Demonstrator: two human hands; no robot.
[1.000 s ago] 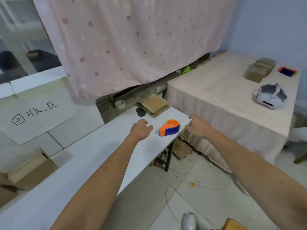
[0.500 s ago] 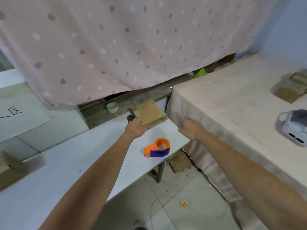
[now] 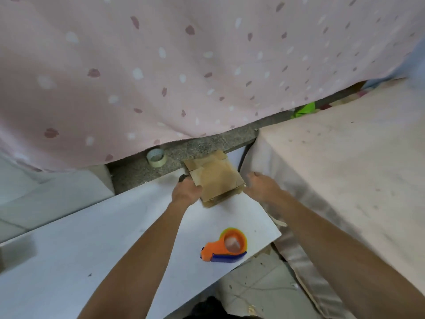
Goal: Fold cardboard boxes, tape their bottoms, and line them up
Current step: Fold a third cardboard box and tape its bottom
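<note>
My left grip (image 3: 186,192) curls onto the left edge of the stack of flat brown cardboard box blanks (image 3: 215,178) at the far right corner of the white worktop (image 3: 115,238); I cannot tell whether it pinches a sheet. I'd bring my right grip (image 3: 261,185), loosely spread and empty just beside the right edge, in to lift only the top blank.

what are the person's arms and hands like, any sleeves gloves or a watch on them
The left forearm and right forearm are bare as far as the frame shows: no sleeves. The left hand and right hand wear no gloves. No watch, band or ring shows, though the fingers are a little blurred.
</note>
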